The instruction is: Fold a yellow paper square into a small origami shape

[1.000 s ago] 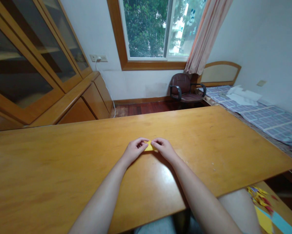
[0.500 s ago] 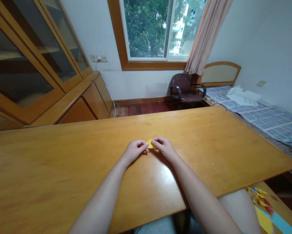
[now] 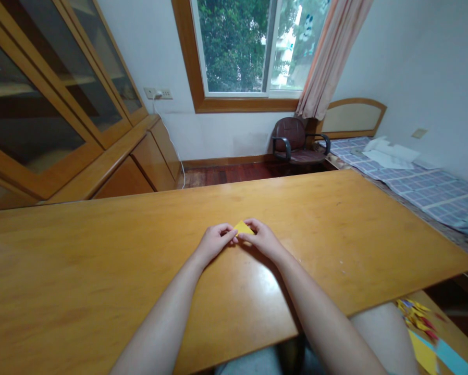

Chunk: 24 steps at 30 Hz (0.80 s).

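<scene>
While resting on table [image 3: 101, 250], left hand [image 3: 214, 242] and right hand [image 3: 262, 240] pinch yellow paper [image 3: 242, 227] between fingertips.

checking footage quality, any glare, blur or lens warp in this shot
Head view: daylight from the window makes a soft glare patch on the table near the forearms; wide-angle warp bends the table's edges; the yellow paper between left hand and right hand stays sharp.
</scene>
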Each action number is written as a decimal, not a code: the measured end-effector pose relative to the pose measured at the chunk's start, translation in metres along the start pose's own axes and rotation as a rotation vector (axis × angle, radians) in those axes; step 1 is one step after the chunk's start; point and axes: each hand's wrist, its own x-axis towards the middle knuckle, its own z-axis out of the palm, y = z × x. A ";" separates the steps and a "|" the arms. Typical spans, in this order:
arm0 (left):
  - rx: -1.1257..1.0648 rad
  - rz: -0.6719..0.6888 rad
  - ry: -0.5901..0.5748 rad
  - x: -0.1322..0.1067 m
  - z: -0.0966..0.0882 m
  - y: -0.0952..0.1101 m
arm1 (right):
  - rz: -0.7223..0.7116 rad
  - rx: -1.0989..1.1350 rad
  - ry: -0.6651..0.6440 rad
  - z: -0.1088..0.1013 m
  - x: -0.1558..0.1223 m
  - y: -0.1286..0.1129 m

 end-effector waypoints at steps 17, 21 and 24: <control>-0.029 -0.035 0.106 0.003 -0.003 -0.001 | 0.053 0.057 0.153 -0.005 0.003 0.002; -0.036 -0.044 0.145 0.004 -0.003 -0.001 | 0.038 0.105 0.196 -0.006 0.004 0.001; -0.059 -0.042 0.131 0.004 -0.003 -0.004 | 0.044 0.110 0.197 -0.006 0.004 0.001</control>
